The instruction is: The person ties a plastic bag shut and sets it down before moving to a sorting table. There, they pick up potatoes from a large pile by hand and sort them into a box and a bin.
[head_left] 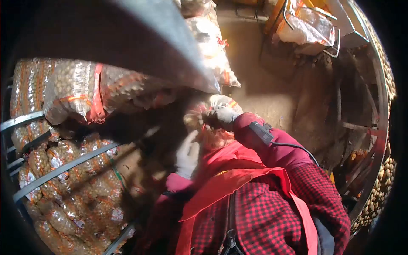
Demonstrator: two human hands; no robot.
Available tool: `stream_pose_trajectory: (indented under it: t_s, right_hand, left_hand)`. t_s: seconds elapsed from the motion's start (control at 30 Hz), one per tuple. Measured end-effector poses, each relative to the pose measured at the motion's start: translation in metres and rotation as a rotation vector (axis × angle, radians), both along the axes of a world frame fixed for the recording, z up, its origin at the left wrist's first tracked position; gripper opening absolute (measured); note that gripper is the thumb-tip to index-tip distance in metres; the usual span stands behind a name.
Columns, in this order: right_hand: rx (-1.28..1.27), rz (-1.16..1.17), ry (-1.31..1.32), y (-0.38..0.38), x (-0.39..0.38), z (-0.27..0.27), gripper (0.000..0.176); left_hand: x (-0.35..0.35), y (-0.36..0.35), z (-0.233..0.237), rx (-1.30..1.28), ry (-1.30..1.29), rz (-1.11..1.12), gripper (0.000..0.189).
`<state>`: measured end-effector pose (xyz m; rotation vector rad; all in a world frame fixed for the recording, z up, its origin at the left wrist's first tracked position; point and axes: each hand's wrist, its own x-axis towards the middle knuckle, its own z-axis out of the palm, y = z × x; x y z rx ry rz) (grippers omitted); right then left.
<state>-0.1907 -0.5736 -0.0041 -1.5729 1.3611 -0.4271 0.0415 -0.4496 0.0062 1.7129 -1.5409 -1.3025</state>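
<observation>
Head view, single frame; gloves on both hands.

Right hand [224,114]: clenched on the gathered top of a mesh sack [214,137] of potatoes; the sack is held in front of the chest, just beside the stacked sacks [72,87] and below a grey panel [170,42].
Left hand [187,154]: fingers stretched out, laid against the sack's shaded side; no closed grip is seen.

Risks, judged from this frame: the load appears to be carried by one fist on the neck alone, so a slip of the glove or a tear in the mesh could be caused by the weight; the sack could be snagged on the metal rails [63,166]; the cable [293,146] from the black wrist unit [260,131] lies across the right forearm and could be caught between sack and sleeve.

Not resolved: the sack's lower half is lost in shadow and behind the red apron [229,182]; its closure is not made out; the left thumb is hidden; the panel cuts off the upper stack; loose potatoes [382,182] at the right edge are distorted by the lens.
</observation>
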Motion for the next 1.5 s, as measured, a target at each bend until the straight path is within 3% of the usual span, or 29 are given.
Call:
stream_pose_trajectory:
  t_s: [0.03, 0.1, 0.23, 0.33, 0.4, 0.43, 0.5, 0.6, 0.7, 0.77, 0.83, 0.9, 1.0, 1.1, 1.2, 1.3, 1.37, 1.43, 1.47, 1.5]
  right_hand:
    - [0.016, -0.049, -0.032, 0.0, 0.001, 0.007, 0.031]
    - [0.196, -0.182, -0.277, 0.006, 0.008, 0.007, 0.024]
    - [0.57, -0.077, -0.547, 0.006, 0.026, -0.014, 0.008]
    - [0.427, 0.004, -0.343, 0.012, 0.03, -0.025, 0.009]
    - [0.371, 0.108, -0.452, 0.005, 0.028, -0.014, 0.018]
    - [0.163, 0.228, -0.288, 0.004, 0.027, -0.011, 0.02]
    - [0.121, 0.288, 0.013, 0.0, 0.027, 0.006, 0.023]
    - [-0.094, 0.503, 0.265, -0.005, 0.034, 0.023, 0.023]
    - [-0.041, 0.569, 0.423, -0.007, 0.042, 0.035, 0.019]
    - [-0.305, 0.631, 0.482, -0.009, 0.04, 0.036, 0.017]
    - [-0.373, 0.68, 0.521, -0.013, 0.034, 0.03, 0.017]
    - [-0.248, 0.712, 0.548, -0.022, 0.027, 0.019, 0.018]
    - [-0.543, 0.899, 0.697, -0.024, 0.024, 0.035, 0.019]
    - [-0.53, 0.849, 0.698, -0.025, 0.018, 0.03, 0.016]
    - [-0.237, 0.812, 0.874, -0.024, 0.043, 0.063, 0.015]
    - [-0.216, 0.691, 0.707, -0.023, 0.039, 0.057, 0.013]
    - [-0.185, 0.747, 0.703, -0.023, 0.044, 0.066, 0.015]
    - [-0.259, 0.777, 0.706, -0.025, 0.043, 0.061, 0.018]
    - [-0.346, 0.776, 0.708, -0.025, 0.035, 0.047, 0.02]
    - [-0.432, 0.778, 0.708, -0.027, 0.025, 0.029, 0.022]
  left_hand:
    - [0.009, 0.0, -0.007, -0.229, -0.043, -0.025, 0.044]
    - [0.028, 0.001, -0.01, -0.219, -0.129, -0.035, 0.047]
    - [0.013, -0.041, 0.007, -0.24, -0.272, -0.053, 0.06]
    - [-0.004, -0.086, -0.007, -0.447, -0.471, -0.2, 0.056]
    - [-0.008, -0.1, -0.037, -0.428, -0.683, -0.411, 0.051]
    - [-0.012, -0.101, -0.036, -0.412, -0.693, -0.427, 0.048]
    - [-0.015, -0.104, -0.029, -0.388, -0.724, -0.462, 0.043]
    - [-0.007, -0.097, -0.003, -0.23, -0.703, -0.496, 0.032]
    - [-0.011, -0.09, -0.013, -0.065, -0.772, -0.429, 0.026]
    - [-0.012, -0.084, -0.017, -0.136, -0.743, -0.431, 0.031]
    - [-0.012, -0.079, -0.028, -0.244, -0.652, -0.398, 0.037]
    - [-0.012, -0.077, -0.053, -0.391, -0.508, -0.322, 0.041]
    - [-0.012, -0.074, -0.063, -0.535, -0.389, -0.262, 0.042]
    - [-0.016, -0.079, -0.036, -0.337, -0.47, -0.377, 0.042]
    - [-0.017, -0.087, -0.048, -0.237, -0.461, -0.437, 0.04]
    - [-0.012, -0.09, 0.017, -0.122, -0.511, -0.5, 0.041]
    - [-0.011, -0.078, 0.01, -0.252, -0.547, -0.328, 0.038]
    - [0.007, -0.066, -0.037, -0.402, -0.494, -0.248, 0.036]
    - [0.032, -0.051, -0.093, -0.485, -0.424, -0.256, 0.035]
    - [0.034, -0.053, -0.07, -0.451, -0.431, -0.278, 0.03]
